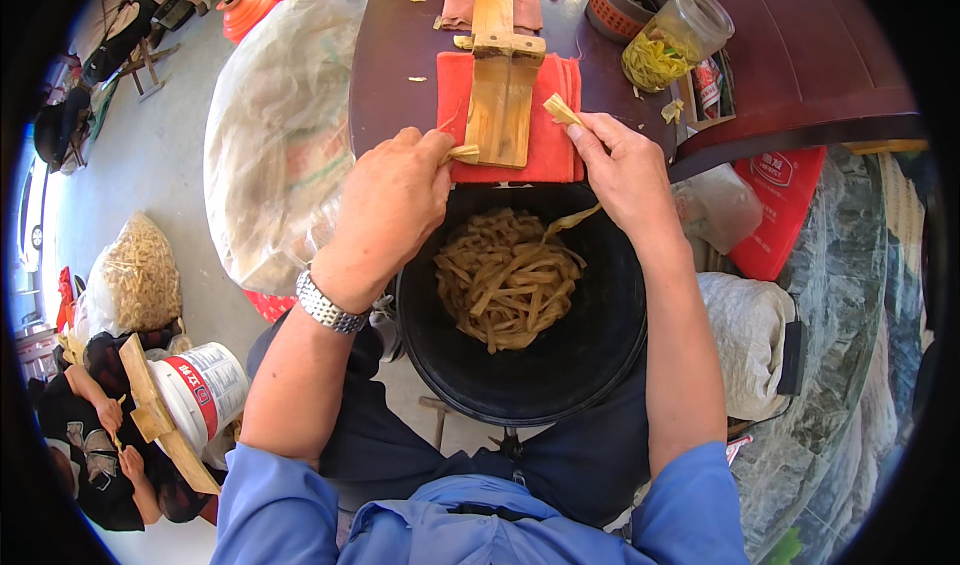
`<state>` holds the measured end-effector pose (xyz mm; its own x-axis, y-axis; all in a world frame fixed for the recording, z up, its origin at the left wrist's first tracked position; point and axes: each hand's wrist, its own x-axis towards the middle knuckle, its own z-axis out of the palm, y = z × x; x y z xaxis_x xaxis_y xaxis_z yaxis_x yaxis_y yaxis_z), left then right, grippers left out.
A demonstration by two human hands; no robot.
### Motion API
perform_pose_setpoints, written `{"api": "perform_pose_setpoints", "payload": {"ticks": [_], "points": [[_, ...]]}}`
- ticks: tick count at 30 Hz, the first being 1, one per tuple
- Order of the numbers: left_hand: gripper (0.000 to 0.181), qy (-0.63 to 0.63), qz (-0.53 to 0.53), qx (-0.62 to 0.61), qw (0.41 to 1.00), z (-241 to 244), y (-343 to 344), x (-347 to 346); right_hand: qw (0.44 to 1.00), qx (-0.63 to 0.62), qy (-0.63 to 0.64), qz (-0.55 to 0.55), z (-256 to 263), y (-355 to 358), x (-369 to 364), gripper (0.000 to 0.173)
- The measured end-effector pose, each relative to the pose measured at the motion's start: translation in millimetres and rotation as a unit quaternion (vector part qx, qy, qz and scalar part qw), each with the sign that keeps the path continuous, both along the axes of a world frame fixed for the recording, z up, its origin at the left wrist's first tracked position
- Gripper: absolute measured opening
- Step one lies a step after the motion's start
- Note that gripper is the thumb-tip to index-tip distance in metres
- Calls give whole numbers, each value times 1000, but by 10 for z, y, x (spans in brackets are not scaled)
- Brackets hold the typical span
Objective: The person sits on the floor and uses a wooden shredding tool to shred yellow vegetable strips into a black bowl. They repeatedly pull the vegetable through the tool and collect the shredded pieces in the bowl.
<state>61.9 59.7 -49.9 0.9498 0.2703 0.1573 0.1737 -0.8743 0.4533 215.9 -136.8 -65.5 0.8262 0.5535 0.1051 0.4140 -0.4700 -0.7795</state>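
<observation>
Pinched in my left hand (397, 197) is a short, pale plant-fibre strip (463, 153), its end over the lower left edge of a wooden board (501, 107). My right hand (622, 164) grips another folded strip (561, 109), whose end sticks up right of the board. The board has a pegged crosspiece (510, 45) and lies on folded red cloth (561, 145). Below both hands, a black basin (517, 385) sits between my legs with a coiled heap of brownish flat strips (510, 280). One strip (571, 221) rises from the heap toward my right wrist.
The dark table (397, 62) carries fibre scraps, a jar (675, 40) with yellow-green contents and a grey-orange container (626, 2). A large plastic-wrapped bundle (277, 137) stands left. Lower left, another person (97, 445) handles a strip beside a white bucket (202, 392). A white sack (742, 340) is right.
</observation>
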Motion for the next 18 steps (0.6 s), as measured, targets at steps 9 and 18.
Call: {"api": "perform_pose_setpoints", "payload": {"ticks": [9, 18], "points": [[32, 71, -95, -277, 953, 271, -197, -270, 986, 75, -136, 65, 310, -142, -256, 22], [39, 130, -26, -842, 524, 253, -623, -437, 900, 125, -321, 267, 554, -253, -1092, 30]]}}
